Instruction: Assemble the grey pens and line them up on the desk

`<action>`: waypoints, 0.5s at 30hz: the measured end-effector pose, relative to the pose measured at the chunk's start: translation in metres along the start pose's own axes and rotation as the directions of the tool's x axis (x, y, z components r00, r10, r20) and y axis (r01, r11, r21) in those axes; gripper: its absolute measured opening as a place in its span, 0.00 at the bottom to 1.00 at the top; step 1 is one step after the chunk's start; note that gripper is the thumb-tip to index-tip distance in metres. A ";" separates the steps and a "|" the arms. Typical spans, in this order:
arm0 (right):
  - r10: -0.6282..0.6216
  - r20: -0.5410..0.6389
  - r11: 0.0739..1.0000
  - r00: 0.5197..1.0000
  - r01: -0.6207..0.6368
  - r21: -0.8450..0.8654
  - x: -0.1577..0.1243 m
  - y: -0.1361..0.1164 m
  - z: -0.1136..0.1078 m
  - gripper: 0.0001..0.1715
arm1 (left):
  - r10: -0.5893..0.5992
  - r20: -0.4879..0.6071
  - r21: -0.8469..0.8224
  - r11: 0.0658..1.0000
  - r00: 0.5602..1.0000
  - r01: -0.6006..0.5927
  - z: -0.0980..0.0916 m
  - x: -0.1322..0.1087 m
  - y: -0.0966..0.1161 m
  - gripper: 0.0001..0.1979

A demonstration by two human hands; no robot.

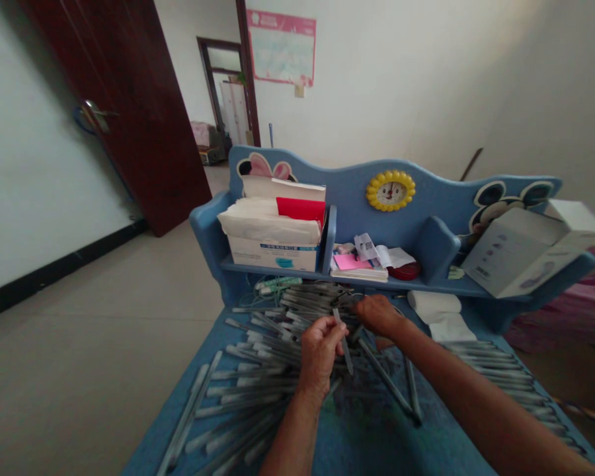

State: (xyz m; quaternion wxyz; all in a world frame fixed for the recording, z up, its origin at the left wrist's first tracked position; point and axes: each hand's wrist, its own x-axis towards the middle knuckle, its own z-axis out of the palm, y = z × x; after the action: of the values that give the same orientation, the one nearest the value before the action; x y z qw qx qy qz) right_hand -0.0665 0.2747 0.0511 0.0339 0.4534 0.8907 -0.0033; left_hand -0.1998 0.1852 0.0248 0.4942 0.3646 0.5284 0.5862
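The left hand (322, 344) pinches a clear tube (348, 360) between thumb and fingers. The tube tilts above the middle of the table (367, 443), a bit toward the back edge. The right hand (379, 316) reaches low by the back edge, into the messy heap of grey tubes (258, 367). Its fingertips are hidden, so one cannot tell if they are clamped on something.

A soft, steady pinch seems best, since the clear tube looks thin and may bend. The right hand should go slowly, because the loose ones could roll and tangle.

The heap spreads over the left half of the table, out to the left edge. Two long dark tubes (387, 378) lie below the right arm and could get bumped. A paper roll (434, 304) sits by the back right corner, and a neat row of tubes (500, 373) lies along the right edge. The blue shelf (272, 268) stands along the back edge, close behind the right hand, so there is little room to push farther.
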 end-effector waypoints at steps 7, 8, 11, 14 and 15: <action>0.084 -0.142 0.916 0.986 -0.020 0.401 -0.046 0.013 -0.020 0.14 | 0.093 0.073 0.096 0.990 0.993 -0.100 0.005 -0.005 0.004 0.07; 0.145 -0.183 0.796 0.972 -0.005 0.605 -0.052 0.013 -0.023 0.15 | 0.106 0.098 0.111 0.987 0.990 -0.116 0.007 -0.007 0.005 0.07; 0.358 -0.215 0.268 0.909 0.121 0.956 -0.069 0.008 -0.032 0.14 | 0.123 0.167 0.150 0.977 0.978 -0.149 0.011 -0.013 0.008 0.08; 0.463 -0.200 0.012 0.864 0.220 0.976 -0.077 0.001 -0.041 0.13 | 0.131 0.200 0.172 0.971 0.971 -0.167 0.016 -0.018 0.010 0.09; 0.476 -0.200 -0.022 0.857 0.239 0.971 -0.078 -0.001 -0.044 0.13 | 0.139 0.205 0.176 0.969 0.969 -0.176 0.017 -0.019 0.011 0.09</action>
State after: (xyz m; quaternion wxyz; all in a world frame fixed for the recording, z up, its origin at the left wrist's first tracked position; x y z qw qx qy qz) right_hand -0.0244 0.2127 0.1002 -0.5235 0.4014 0.5460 -0.5164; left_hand -0.1813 0.1713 0.0400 0.4568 0.5063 0.5018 0.5322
